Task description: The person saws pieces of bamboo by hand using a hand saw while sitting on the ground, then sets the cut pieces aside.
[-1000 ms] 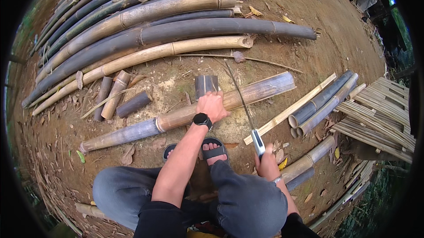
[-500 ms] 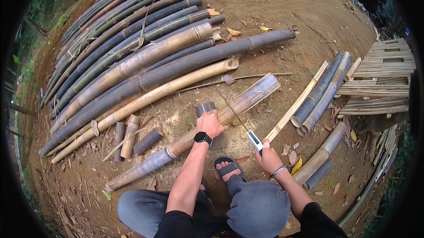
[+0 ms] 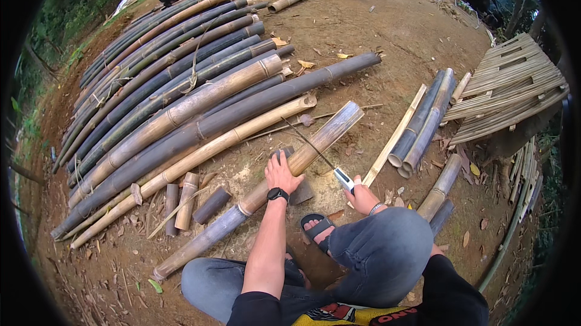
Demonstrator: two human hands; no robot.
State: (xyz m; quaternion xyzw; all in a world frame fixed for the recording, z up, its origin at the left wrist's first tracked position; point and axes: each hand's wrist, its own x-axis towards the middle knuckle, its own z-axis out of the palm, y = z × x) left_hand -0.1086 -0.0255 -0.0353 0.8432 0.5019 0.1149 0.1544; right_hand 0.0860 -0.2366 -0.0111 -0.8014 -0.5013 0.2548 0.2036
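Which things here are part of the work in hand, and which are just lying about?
In hand:
- left hand pressing on the bamboo pole
- right hand gripping the long knife, blade over the pole
- short wood block under the pole

Lying about:
- stacked bamboo poles
- short bamboo offcuts
- split bamboo halves
- bamboo slat panel

Just bare dirt ground (image 3: 375, 29) here, with a big row of long bamboo poles (image 3: 175, 84) lying on it, some short cut pieces (image 3: 187, 202), split halves (image 3: 423, 123), dry leaves and a woven slat panel (image 3: 508, 93).
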